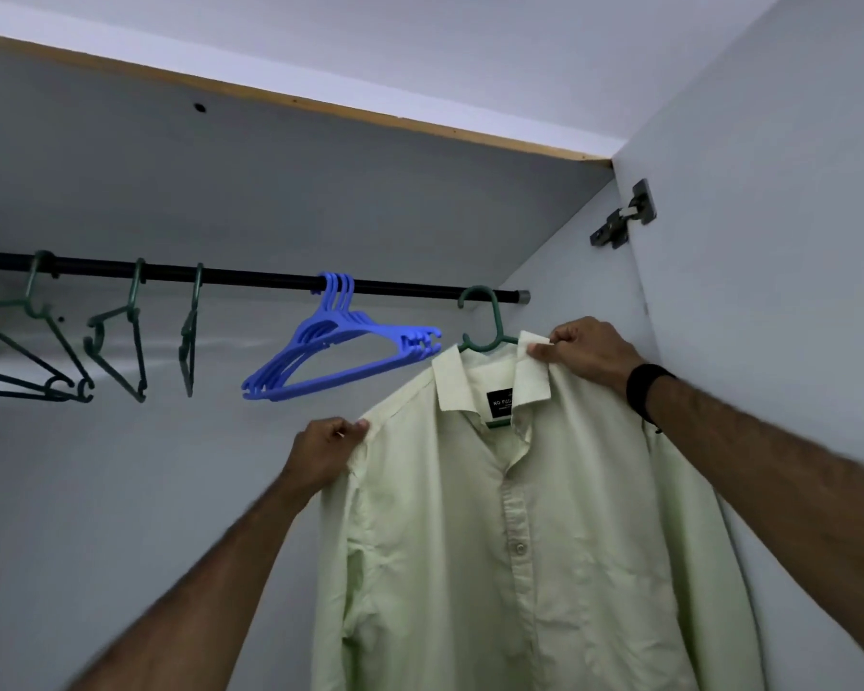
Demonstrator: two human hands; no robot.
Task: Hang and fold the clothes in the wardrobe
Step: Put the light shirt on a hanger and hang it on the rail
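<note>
Two grips on the hung shirt (544, 541): left hand (327, 453) pinching its shoulder, right hand (587, 354) its collar.

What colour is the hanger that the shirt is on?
Dark green, the hanger carrying the pale shirt; the head view shows its hook over the rail.

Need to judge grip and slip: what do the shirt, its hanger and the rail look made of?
Shirt: thin woven cloth, likely cotton, matte, creased. Hanger: green moulded plastic, slight sheen. Rail: black, smooth, probably coated metal, grey end cap.
</note>
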